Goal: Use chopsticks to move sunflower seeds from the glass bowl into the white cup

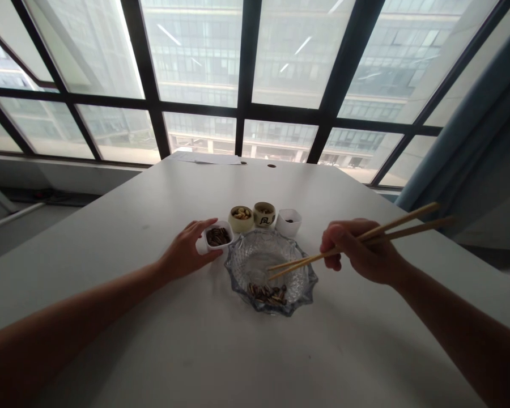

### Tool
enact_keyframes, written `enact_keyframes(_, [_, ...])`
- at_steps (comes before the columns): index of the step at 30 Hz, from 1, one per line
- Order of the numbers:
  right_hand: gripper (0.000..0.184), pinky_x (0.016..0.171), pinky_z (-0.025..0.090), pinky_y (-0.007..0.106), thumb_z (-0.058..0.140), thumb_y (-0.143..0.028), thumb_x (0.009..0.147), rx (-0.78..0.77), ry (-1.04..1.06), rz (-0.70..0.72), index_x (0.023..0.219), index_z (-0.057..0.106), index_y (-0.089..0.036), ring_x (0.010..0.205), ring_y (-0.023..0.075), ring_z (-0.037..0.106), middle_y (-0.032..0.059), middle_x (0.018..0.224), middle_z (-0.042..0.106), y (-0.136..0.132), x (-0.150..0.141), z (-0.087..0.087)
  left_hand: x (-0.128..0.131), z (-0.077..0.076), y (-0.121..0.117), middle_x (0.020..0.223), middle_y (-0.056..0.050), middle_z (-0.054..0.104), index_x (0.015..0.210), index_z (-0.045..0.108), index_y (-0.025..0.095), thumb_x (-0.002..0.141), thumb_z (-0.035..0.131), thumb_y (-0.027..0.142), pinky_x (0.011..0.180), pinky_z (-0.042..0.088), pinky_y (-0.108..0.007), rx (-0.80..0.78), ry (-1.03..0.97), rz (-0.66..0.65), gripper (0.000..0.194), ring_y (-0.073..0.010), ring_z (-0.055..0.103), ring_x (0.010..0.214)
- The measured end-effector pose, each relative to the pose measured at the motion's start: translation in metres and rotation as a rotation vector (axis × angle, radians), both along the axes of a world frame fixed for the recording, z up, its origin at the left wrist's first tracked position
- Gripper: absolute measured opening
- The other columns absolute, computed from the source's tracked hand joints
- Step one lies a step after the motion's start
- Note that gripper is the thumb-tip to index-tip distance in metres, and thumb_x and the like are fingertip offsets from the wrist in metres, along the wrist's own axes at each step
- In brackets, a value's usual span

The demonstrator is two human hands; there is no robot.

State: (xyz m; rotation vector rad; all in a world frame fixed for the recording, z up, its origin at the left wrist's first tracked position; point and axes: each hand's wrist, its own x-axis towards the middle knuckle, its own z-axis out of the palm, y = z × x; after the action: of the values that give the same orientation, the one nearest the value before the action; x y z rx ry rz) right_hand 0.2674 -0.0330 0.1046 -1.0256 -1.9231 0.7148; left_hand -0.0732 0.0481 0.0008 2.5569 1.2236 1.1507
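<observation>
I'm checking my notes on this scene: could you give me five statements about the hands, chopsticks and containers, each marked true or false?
1. The left hand holds a white cup of dark seeds. True.
2. The right hand holds chopsticks. True.
3. The chopsticks' tips are over the white cup. False: they are over the glass bowl.
4. A seed pile lies in the glass bowl. True.
5. Every small cup is white. False: the lettered cup is yellowish.

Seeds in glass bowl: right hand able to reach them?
Probably yes: the right hand holds chopsticks, tips over the open glass bowl, with nothing visible between them and the seeds.
</observation>
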Motion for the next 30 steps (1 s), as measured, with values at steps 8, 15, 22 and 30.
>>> enact_keyframes(8, [0.043, 0.040, 0.044, 0.017, 0.051, -0.042, 0.099, 0.005, -0.207, 0.251, 0.064, 0.060, -0.019, 0.041, 0.0090, 0.057, -0.0007, 0.050, 0.062, -0.010, -0.010, 0.003, 0.000, -0.001, 0.001, 0.117, -0.012, 0.067, 0.136, 0.053, 0.019, 0.081, 0.071, 0.042, 0.085, 0.057, -0.038, 0.015, 0.000, 0.000, 0.062, -0.0241, 0.066, 0.100])
enact_keyframes(15, [0.044, 0.040, 0.038, 0.017, 0.050, -0.042, 0.100, 0.058, -0.306, 0.297, 0.063, 0.055, -0.019, 0.040, 0.0069, 0.050, -0.0023, 0.049, 0.056, -0.018, -0.012, 0.007, 0.000, 0.000, 0.000, 0.118, -0.013, 0.067, 0.135, 0.053, 0.020, 0.081, 0.071, 0.041, 0.082, 0.058, -0.037, 0.001, -0.002, 0.003, 0.061, -0.0237, 0.066, 0.098])
enact_keyframes(22, [0.044, 0.038, 0.027, 0.019, 0.050, -0.039, 0.101, 0.150, -0.373, 0.294, 0.061, 0.047, -0.020, 0.038, 0.0061, 0.036, -0.0051, 0.048, 0.042, -0.025, -0.018, 0.013, 0.001, 0.000, 0.000, 0.117, -0.012, 0.068, 0.135, 0.054, 0.020, 0.081, 0.071, 0.043, 0.081, 0.058, -0.037, 0.012, 0.005, 0.014, 0.062, -0.0237, 0.066, 0.096])
enact_keyframes(30, [0.041, 0.037, 0.029, 0.018, 0.050, -0.037, 0.101, 0.096, -0.342, 0.308, 0.063, 0.051, -0.020, 0.038, 0.0064, 0.039, -0.0051, 0.048, 0.046, -0.024, -0.017, 0.011, 0.001, 0.000, 0.001, 0.117, -0.012, 0.068, 0.135, 0.054, 0.020, 0.080, 0.071, 0.041, 0.080, 0.058, -0.036, 0.008, 0.001, 0.012, 0.062, -0.0238, 0.066, 0.097])
